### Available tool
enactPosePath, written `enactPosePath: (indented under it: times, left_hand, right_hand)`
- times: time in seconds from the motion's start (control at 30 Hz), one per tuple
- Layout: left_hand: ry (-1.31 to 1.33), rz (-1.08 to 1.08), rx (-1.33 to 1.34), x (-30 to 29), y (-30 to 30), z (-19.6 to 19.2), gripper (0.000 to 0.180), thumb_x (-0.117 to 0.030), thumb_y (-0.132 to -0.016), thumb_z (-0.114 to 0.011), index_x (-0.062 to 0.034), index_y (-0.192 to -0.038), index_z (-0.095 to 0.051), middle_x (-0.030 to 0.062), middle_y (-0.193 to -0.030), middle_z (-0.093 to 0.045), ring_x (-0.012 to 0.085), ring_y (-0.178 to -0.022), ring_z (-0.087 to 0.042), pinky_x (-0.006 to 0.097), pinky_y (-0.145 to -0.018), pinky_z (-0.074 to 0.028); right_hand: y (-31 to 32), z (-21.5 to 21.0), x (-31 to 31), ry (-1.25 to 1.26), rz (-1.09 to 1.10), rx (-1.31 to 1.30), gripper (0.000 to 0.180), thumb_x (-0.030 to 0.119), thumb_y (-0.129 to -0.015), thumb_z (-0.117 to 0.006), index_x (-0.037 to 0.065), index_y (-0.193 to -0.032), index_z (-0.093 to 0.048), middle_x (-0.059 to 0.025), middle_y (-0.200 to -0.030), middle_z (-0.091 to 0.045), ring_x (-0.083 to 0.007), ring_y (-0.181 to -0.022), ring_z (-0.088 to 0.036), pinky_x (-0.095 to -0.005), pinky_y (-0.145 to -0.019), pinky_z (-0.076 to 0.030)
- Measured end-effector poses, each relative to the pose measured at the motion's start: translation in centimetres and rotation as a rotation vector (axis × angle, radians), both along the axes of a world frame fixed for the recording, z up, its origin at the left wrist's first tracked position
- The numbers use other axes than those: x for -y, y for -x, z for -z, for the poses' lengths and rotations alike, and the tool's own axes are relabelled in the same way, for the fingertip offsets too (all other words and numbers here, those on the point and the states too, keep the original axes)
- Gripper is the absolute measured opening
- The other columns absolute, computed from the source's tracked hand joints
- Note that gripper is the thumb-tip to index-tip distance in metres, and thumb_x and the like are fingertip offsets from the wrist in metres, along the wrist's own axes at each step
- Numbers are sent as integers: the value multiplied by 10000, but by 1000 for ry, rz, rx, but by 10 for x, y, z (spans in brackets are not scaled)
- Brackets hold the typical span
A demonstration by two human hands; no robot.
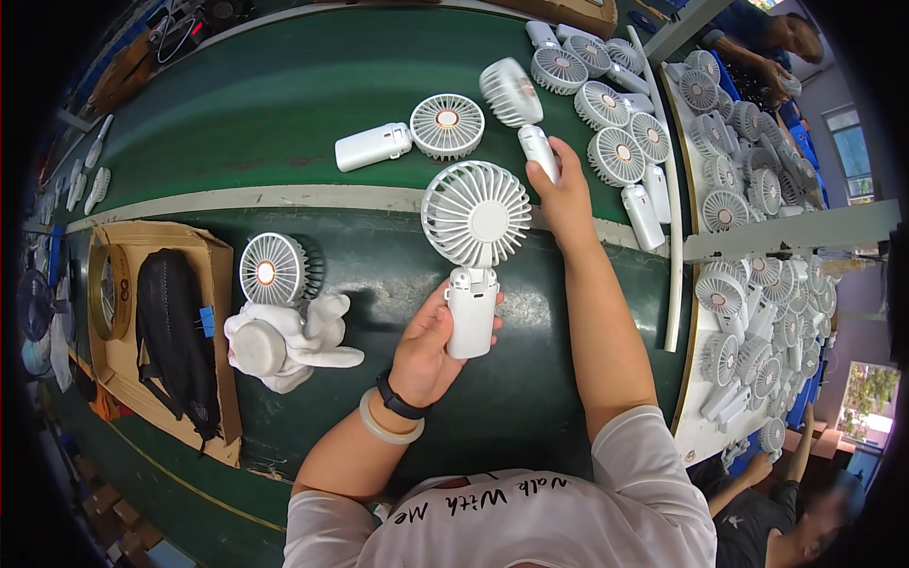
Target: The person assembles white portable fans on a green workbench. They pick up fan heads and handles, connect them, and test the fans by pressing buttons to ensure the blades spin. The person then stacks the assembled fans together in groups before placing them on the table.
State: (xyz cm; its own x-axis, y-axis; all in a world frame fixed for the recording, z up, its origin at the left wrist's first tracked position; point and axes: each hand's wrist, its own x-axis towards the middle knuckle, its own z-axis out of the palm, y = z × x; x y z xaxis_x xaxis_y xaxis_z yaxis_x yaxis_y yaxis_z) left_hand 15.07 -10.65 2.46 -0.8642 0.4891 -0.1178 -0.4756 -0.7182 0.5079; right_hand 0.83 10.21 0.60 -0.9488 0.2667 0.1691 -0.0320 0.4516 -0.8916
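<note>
My left hand [428, 352] is wrapped round the handle of a white handheld fan [473, 216], which stands upright with its round grille facing me. Farther off and to the right, my right hand [566, 194] grips the handle of a second white handheld fan [511, 93], its head tilted and smeared by motion over the green belt. Another handheld fan [447, 126] lies on the belt to the left of it, with an orange ring at its hub. Near my left arm, a white fan head [273, 268] stands beside a crumpled white cloth glove [308, 343].
A cardboard box [227, 379] holding a black pouch [178, 331] and a tape roll [110, 293] sits at the left. Several fans [620, 151] lie at the belt's right, next to a white pipe [674, 284]. Beyond, fans crowd a white side table [689, 379], with two people near it.
</note>
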Motion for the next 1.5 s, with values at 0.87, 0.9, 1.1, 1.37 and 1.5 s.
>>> enactPosePath:
  times: [0.87, 0.9, 1.1, 1.37, 1.5]
  left_hand:
    - [355, -136, -189, -4, -9, 1, 486, -140, -890, -550, -34, -1306, -321, 145, -1163, -533, 223, -1030, -566, 378, -901, -463]
    - [357, -129, -186, -6, -10, 2, 485, -140, -891, -548, -34, -1306, -320, 146, -1165, -532, 223, -1036, -563, 380, -904, -463]
    - [266, -74, -109, -4, -6, 6, 450, -58, -879, -540, -23, -1276, -332, 132, -1185, -526, 206, -1046, -560, 349, -895, -453]
    - [338, -121, -162, -8, -7, 4, 474, -129, -875, -566, -29, -1283, -345, 148, -1171, -534, 230, -1064, -553, 390, -907, -465]
    - [252, -87, -93, -5, -6, 5, 467, -57, -878, -543, -19, -1290, -328, 123, -1175, -540, 204, -1024, -573, 345, -891, -461]
  right_hand:
    - [-121, -13, 13, 1528, -538, 272, 430, 243, -876, -520, 24, -1218, -378, -177, -1042, -517, -221, -741, -548, -327, -585, -499]
    - [-121, -11, 9, 1528, -540, 267, 433, 224, -868, -528, 28, -1222, -374, -176, -1050, -514, -224, -754, -554, -329, -600, -502]
    - [-119, -13, 9, 1512, -537, 258, 424, 201, -846, -543, 6, -1196, -404, -167, -1036, -523, -237, -778, -566, -347, -650, -511]
    - [-120, -12, 13, 1399, -503, 299, 415, 131, -790, -595, -42, -1144, -466, -189, -1077, -564, -274, -950, -604, -406, -855, -490]
    - [-122, -13, 15, 1414, -534, 292, 431, 113, -786, -595, -48, -1162, -459, -199, -1109, -559, -282, -972, -605, -422, -890, -474]
